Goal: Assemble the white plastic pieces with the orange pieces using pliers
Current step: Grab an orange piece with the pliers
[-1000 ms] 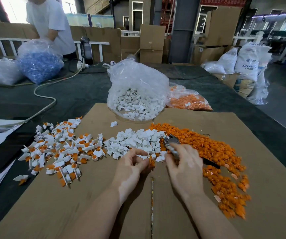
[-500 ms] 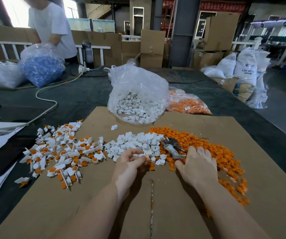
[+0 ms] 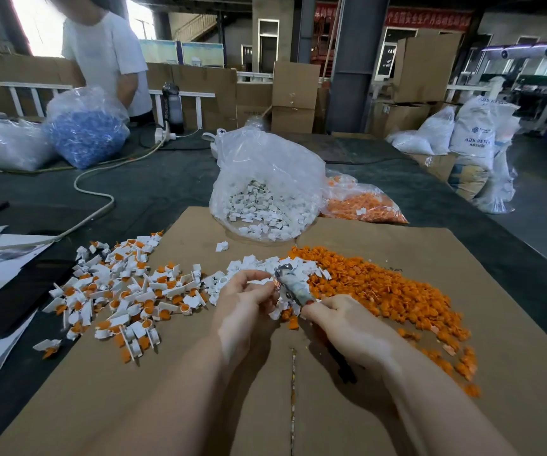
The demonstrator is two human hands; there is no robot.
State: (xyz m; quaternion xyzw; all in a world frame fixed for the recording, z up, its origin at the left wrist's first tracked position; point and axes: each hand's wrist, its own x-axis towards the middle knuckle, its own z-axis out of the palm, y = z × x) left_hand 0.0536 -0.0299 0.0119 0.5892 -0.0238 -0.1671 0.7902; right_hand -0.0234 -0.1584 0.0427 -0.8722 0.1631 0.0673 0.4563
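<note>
while the right hand (image 3: 348,327) wraps round the pliers (image 3: 290,284), nose pointing up and away toward the piles, the left hand (image 3: 246,301) brings a small piece in right against the tip. so the grip on both sides is curled: right one closed round the tool handles, left one pinching something tiny between thumb and fingertips. looks like a white piece with a bit of orange at it, but honestly it's too small and blurry to call. can't tell if the plier jaws are closed on it yet either.

layout makes sense for a two-hand job imo. loose white pieces (image 3: 259,268) sit dead centre just past the hands, loose orange pieces (image 3: 381,287) spill off to the right next to the tool hand, and the finished white-and-orange ones (image 3: 124,294) get tossed out left, clear of the stock. all of it sits on a flat cardboard sheet (image 3: 199,390) laid over the dark desk (image 3: 153,192), my guess is so nothing rolls off.

behind the piles, a clear bag of white pieces (image 3: 262,205) slumps open on the far edge of the cardboard, and a bag of orange ones (image 3: 364,205) lies just beside it on the right. farther back left there's a bag of blue parts (image 3: 84,133) near another person.
</note>
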